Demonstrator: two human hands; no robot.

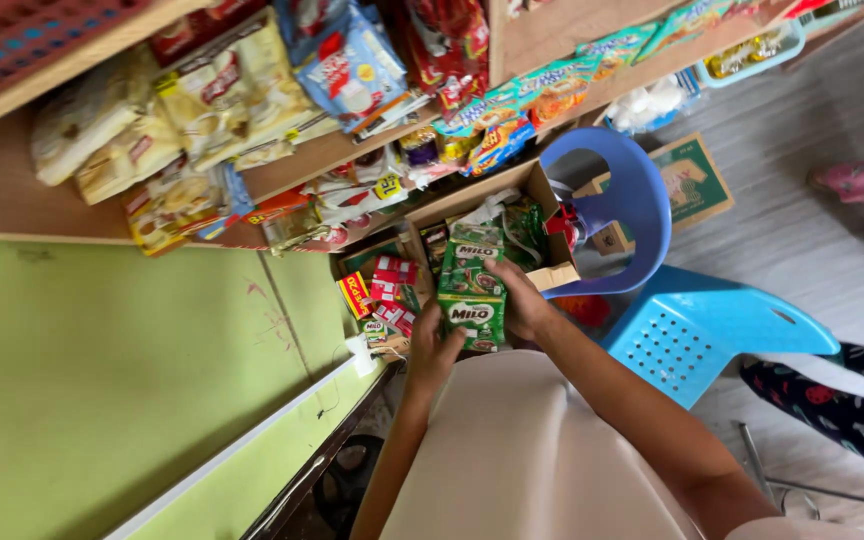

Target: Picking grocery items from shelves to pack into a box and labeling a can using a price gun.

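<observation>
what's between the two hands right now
In the head view, a strip of green drink sachets lies between the left hand and the right hand; both hands grip it, over an open cardboard box.

My left hand [434,350] and right hand [520,300] gripping a strip of green sachets [472,285], over an open cardboard box [512,195], blue plastic chair [692,330] beside, snack-filled wooden shelf [312,160] above

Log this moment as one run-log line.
left hand: holds green sachet strip at lower end | right hand: grips strip's side | setting: over cardboard box beside blue plastic chair
</observation>
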